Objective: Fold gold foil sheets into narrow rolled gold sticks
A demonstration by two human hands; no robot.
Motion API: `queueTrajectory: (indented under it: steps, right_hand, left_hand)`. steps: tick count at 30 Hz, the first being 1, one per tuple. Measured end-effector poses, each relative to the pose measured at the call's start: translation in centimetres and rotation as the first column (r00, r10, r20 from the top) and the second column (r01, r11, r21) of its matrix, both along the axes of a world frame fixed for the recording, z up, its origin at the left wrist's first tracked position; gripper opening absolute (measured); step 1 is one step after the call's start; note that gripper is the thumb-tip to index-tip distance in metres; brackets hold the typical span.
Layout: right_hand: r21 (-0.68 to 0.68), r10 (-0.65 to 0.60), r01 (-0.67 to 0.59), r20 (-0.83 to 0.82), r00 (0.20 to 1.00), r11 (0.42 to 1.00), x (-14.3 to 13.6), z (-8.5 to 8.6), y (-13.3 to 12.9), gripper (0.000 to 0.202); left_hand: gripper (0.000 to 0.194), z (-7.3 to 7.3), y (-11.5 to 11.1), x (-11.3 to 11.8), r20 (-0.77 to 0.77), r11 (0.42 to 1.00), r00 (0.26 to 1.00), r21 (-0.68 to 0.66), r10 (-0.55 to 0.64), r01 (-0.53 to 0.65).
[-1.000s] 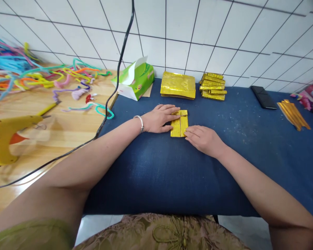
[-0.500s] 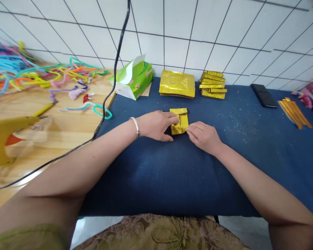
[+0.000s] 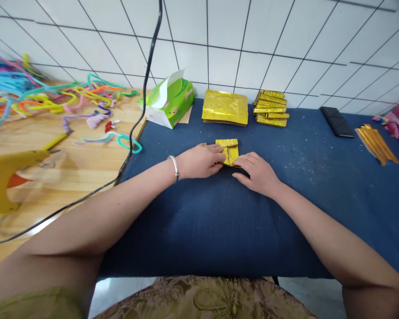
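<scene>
A small square of folded gold foil paper [image 3: 232,153] lies on the dark blue cloth in front of me. Its top edge is folded into a band, and a seam runs down its middle. My left hand [image 3: 201,160], wearing a silver bangle, has its fingers closed on the paper's left side and lower left corner. At the lower right edge, the fingertips of my right hand [image 3: 259,173] press on the paper, with the thumb stretched apart below. The fingers hide parts of the left and bottom edges.
Behind are a stack of gold foil sheets [image 3: 225,107], folded gold strips [image 3: 270,108] and a green tissue pack [image 3: 173,99]. Rightward lie a black phone [image 3: 337,122] and orange-gold strips [image 3: 376,142]. A black cable [image 3: 149,66] crosses left, near a yellow glue gun [image 3: 15,170] and colourful pipe cleaners [image 3: 49,99].
My right hand has gone from pinching the lower right corner to pressing along the bottom edge, thumb spread. My left fingers have drawn together at the left side. The paper's lower edge appears higher.
</scene>
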State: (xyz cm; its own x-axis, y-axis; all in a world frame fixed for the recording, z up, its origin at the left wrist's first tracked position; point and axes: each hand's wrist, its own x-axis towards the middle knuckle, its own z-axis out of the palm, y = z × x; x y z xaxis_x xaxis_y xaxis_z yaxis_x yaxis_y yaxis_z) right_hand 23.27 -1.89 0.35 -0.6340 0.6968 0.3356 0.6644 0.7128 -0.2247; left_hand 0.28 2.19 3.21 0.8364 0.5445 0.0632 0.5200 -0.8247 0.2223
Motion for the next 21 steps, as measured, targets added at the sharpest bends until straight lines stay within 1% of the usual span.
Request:
queueTrajectory:
  steps: [2, 4, 8, 10, 12, 16, 19, 21]
  right_hand:
    - [-0.021, 0.015, -0.016, -0.035, 0.999, 1.000, 0.0, -0.3, 0.4, 0.020]
    - [-0.047, 0.014, -0.019, -0.095, 0.995, 0.999, 0.1, -0.6, 0.8, 0.017]
    - [-0.123, -0.051, 0.023, -0.229, 0.972, 0.992, 0.0, -1.0, 1.3, 0.017]
    - [-0.157, -0.069, 0.028, -0.262, 0.963, 0.987, 0.0, -0.9, 1.3, 0.016]
    - [-0.175, -0.075, 0.027, -0.272, 0.959, 0.984, 0.0, -0.8, 1.3, 0.014]
    - [-0.188, -0.077, 0.027, -0.264, 0.961, 0.982, -0.1, -0.5, 1.1, 0.013]
    - [-0.203, -0.078, 0.024, -0.265, 0.961, 0.979, -0.2, -0.2, 1.2, 0.011]
    - [-0.215, -0.081, 0.023, -0.264, 0.961, 0.976, -0.3, -0.1, 1.2, 0.011]
  left_hand:
    - [0.020, -0.1, -0.1, -0.1, 0.021, 1.000, 0.999, -0.017, 0.026, -0.026]
    - [0.024, -0.4, -0.1, -0.3, 0.038, 0.997, 0.997, -0.054, 0.060, -0.057]
    - [0.027, -1.4, -0.2, -0.9, 0.109, 0.972, 0.982, -0.195, 0.156, -0.132]
    - [0.025, -1.8, -0.4, -1.1, 0.144, 0.961, 0.972, -0.234, 0.184, -0.147]
    - [0.023, -2.0, -0.8, -1.1, 0.165, 0.962, 0.968, -0.227, 0.191, -0.152]
    - [0.021, -1.8, -1.5, -0.8, 0.164, 0.971, 0.969, -0.185, 0.184, -0.153]
    - [0.018, -1.7, -1.6, -0.6, 0.155, 0.973, 0.972, -0.176, 0.175, -0.147]
    - [0.020, -1.8, -1.5, -0.6, 0.157, 0.971, 0.969, -0.176, 0.192, -0.164]
